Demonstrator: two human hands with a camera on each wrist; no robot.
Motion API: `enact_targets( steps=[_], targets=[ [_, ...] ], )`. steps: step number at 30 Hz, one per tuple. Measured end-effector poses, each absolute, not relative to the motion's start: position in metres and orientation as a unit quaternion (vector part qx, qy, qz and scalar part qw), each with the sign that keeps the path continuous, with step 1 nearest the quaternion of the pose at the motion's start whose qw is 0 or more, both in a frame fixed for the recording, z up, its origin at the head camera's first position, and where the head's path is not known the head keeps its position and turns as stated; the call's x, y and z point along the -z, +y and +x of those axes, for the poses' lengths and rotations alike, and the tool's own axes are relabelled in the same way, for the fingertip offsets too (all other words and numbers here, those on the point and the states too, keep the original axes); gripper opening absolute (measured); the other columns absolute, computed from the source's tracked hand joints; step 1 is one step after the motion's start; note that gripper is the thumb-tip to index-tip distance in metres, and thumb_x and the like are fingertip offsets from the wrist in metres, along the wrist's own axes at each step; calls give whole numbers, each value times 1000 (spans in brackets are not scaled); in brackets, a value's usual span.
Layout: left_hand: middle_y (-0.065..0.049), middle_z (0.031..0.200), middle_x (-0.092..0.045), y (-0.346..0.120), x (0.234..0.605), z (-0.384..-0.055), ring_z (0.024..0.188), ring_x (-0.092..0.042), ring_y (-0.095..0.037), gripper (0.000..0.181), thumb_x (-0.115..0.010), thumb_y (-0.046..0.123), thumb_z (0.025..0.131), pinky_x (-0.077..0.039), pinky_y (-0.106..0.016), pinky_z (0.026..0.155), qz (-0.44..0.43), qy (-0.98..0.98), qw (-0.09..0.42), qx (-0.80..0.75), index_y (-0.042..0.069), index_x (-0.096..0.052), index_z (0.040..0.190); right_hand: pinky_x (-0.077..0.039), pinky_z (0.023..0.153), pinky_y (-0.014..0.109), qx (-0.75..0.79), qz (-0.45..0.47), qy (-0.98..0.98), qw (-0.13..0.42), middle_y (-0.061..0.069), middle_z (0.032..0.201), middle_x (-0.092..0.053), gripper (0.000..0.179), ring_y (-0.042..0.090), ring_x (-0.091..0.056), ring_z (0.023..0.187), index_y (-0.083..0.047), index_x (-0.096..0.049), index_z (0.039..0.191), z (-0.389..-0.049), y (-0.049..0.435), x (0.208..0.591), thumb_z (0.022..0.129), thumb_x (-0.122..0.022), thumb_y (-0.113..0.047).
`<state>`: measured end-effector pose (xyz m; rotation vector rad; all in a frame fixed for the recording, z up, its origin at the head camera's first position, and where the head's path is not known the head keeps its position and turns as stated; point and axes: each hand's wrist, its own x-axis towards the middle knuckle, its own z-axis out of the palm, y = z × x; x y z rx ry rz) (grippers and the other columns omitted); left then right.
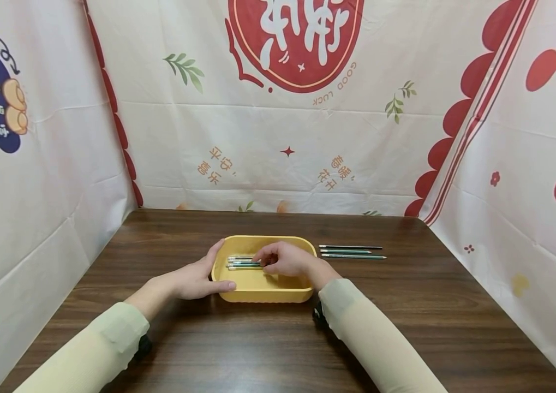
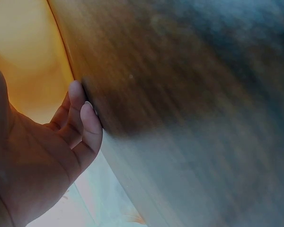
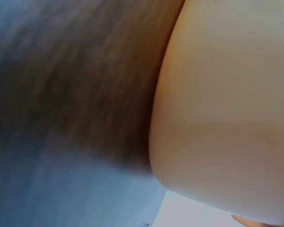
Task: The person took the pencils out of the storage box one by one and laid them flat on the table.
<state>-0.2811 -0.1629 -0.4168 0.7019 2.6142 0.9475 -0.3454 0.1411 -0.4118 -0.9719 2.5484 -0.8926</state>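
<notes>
A yellow rectangular box (image 1: 266, 296) with rounded corners stands mid-table. My left hand (image 1: 193, 279) holds its left end, thumb over the front rim and fingers along the outer wall. The left wrist view shows that hand (image 2: 47, 146) with slightly curled fingers against the box (image 2: 33, 47). Inside lie several green and white pencils (image 1: 242, 266), side by side. My right hand (image 1: 285, 260) reaches into the box with curled fingers and pinches at the pencils' right ends, which it hides. The box's wall (image 3: 222, 109) fills much of the right wrist view.
Three pencils (image 1: 351, 251) lie side by side on the brown wooden table (image 1: 238, 349), right of the box. Printed white cloth (image 1: 278, 125) hangs behind the table and along both sides.
</notes>
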Motion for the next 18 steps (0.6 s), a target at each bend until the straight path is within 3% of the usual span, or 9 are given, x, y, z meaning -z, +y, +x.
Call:
enact_targets(
  steps=[18],
  targets=[
    [-30,176,-28,-161,416,-280,158,-42,-44,126,-73,67,98,-34,-65,127,233,905,137,-328,19,13,176,-49,83,24,195,-398,892,90,-5,101,-68,29,7,-55,88,-26,-86,123,-343,143,411,103,-75,-8]
  ],
)
